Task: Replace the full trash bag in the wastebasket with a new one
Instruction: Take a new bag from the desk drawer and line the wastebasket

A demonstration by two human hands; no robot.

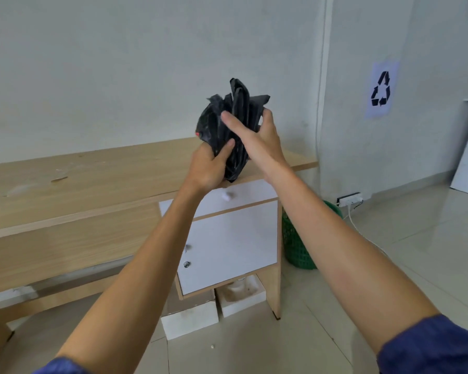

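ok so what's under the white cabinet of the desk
Two white blocks sit on the floor under the cabinet, side by side. Anything behind them is hidden by the blocks and the cabinet front.

The black trash bag [234,103] is a crumpled, loosely folded bundle, raised upright above the right end of the wooden desk [65,174]. The green mesh wastebasket [295,247] stands on the floor just beside that end, apparently upright, though it is largely hidden.

Soft, even daylight, faint sheen on floor [416,238], bowed wide-angle edges.
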